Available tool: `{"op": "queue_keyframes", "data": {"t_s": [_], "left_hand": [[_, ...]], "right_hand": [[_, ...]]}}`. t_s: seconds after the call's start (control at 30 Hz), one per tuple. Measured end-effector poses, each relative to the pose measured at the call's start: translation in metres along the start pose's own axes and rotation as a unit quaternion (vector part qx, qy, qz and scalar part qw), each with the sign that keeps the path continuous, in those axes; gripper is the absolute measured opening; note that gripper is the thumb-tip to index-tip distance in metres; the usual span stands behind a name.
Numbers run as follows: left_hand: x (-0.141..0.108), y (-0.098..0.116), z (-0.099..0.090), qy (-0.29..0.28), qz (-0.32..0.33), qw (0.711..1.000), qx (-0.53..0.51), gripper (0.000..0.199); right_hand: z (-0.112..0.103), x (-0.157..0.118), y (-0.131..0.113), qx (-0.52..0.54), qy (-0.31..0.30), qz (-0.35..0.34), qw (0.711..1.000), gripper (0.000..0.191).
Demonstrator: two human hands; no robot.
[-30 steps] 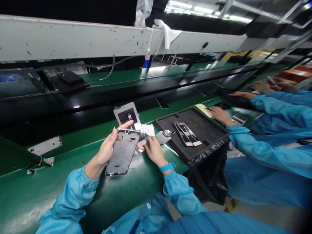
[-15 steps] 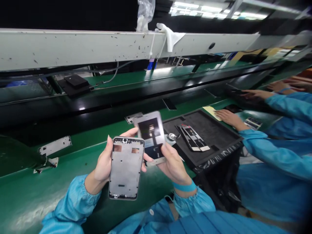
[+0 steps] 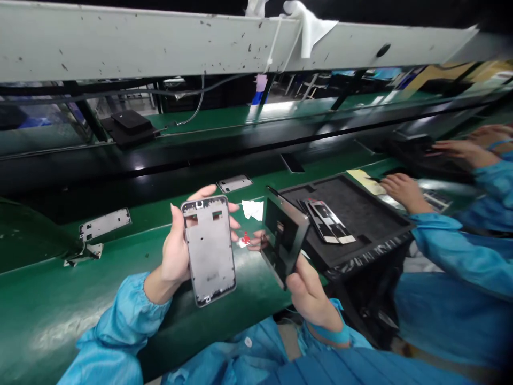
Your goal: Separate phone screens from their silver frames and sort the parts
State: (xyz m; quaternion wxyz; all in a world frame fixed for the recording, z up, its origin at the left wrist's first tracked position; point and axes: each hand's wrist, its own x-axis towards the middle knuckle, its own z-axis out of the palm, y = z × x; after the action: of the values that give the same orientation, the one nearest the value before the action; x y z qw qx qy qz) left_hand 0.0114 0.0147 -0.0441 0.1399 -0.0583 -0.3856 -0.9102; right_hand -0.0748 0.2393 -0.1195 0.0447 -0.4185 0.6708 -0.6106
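My left hand (image 3: 178, 248) grips a grey phone frame (image 3: 211, 248) by its sides, with the flat metal face and its cutouts toward me. To the right, my right hand (image 3: 308, 286) pinches a phone screen panel (image 3: 282, 238) near its lower end. The panel stands tilted, its dark back with a flex cable turned toward the left. The two parts are apart. Between them on the green bench lie a crumpled white scrap (image 3: 253, 209) and a small red-and-white piece (image 3: 244, 240).
A black foam tray (image 3: 372, 230) at right holds several phone panels (image 3: 326, 222). More phone frames lie on the bench, one at far left (image 3: 105, 224), one behind my hands (image 3: 235, 183). Beyond the tray is a co-worker's hand (image 3: 403, 191) by a yellow paper (image 3: 364, 182).
My right hand has drawn the screen panel away to the right and turned it edge-on. The white scrap and red piece now show between the parts.
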Motion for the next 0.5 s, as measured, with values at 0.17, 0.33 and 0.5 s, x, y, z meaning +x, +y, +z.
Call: {"op": "queue_keyframes", "data": {"t_s": [0.17, 0.33, 0.5], "left_hand": [[0.008, -0.003, -0.01, 0.053, 0.071, 0.994, 0.069, 0.069], [0.012, 0.003, -0.019, 0.069, 0.118, 0.987, 0.082, 0.061], [0.011, 0.009, -0.021, 0.056, 0.14, 0.985, 0.079, 0.057]], "right_hand": [[-0.002, 0.009, -0.009, -0.105, -0.06, -0.116, 0.986, 0.067], [-0.006, 0.006, -0.015, -0.152, -0.08, -0.091, 0.981, 0.065], [-0.01, 0.007, -0.019, -0.169, -0.104, -0.093, 0.976, 0.065]]}}
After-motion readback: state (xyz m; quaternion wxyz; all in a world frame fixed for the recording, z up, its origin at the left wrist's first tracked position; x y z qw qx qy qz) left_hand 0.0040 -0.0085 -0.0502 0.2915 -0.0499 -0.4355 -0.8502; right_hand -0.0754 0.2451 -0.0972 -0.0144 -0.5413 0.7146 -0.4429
